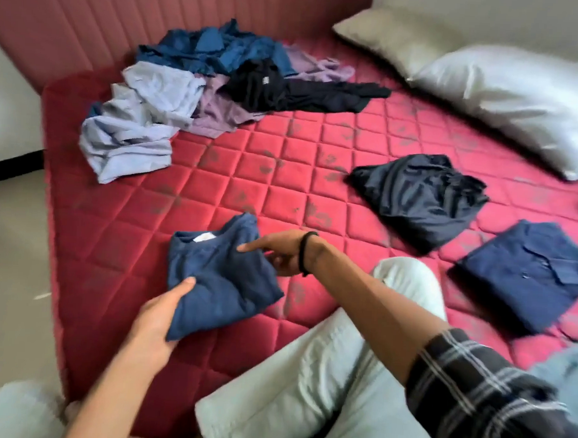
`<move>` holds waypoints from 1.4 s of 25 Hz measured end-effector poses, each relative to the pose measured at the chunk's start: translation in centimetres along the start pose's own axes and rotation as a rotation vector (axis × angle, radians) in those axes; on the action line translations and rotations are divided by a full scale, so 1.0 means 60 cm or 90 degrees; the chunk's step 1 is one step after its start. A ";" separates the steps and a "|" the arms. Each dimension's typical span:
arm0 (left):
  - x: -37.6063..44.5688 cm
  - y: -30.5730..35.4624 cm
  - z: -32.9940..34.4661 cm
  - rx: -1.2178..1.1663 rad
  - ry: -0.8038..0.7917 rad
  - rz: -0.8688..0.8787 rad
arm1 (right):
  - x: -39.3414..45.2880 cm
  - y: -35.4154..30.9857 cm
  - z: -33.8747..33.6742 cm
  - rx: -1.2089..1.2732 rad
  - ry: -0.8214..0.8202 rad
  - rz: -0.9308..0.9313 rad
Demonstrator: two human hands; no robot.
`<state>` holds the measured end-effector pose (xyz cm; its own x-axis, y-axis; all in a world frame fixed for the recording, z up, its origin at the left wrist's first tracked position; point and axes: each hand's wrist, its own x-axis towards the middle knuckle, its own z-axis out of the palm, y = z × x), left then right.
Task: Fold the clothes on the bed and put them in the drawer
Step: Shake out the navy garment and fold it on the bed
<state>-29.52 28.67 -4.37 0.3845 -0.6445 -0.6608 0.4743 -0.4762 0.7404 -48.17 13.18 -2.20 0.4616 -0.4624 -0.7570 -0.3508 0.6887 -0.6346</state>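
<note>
The left hand (157, 315) comes in from the lower left, forearm slanting up, thumb on top of the folded blue shirt (219, 278) and fingers hidden under its near edge, pinching the cloth. The right hand (281, 252) reaches across from the right, over a raised knee in pale trousers (323, 364); its forefinger lies straight on the shirt's top, the other fingers curled at the shirt's right edge. The shirt sits on the red mattress (269, 191), well apart from the unfolded pile (200, 93)

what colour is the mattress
Red, diamond-quilted mattress, seen in the head view.
</note>
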 end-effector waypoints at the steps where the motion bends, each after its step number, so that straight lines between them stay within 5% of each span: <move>1: -0.008 0.009 0.009 -0.003 -0.027 0.005 | -0.012 0.002 -0.010 0.014 -0.016 0.002; 8: -0.022 0.100 0.183 0.110 -0.176 0.027 | -0.158 0.008 -0.172 0.086 0.163 -0.111; 16: -0.100 0.122 0.575 0.227 -0.556 0.102 | -0.424 0.090 -0.429 0.225 0.294 -0.367; 26: 0.022 0.118 0.828 0.228 -0.384 0.238 | -0.337 0.090 -0.565 0.365 0.473 -0.515; 35: 0.219 0.013 0.793 0.325 -0.271 0.249 | -0.165 0.127 -0.594 0.362 0.532 -0.299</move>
<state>-61.77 -8.63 -6.62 0.0622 -0.9483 -0.3111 -0.0972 -0.3160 0.9438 -84.45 3.10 -5.10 -0.3184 -0.8270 -0.4635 0.2381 0.4035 -0.8835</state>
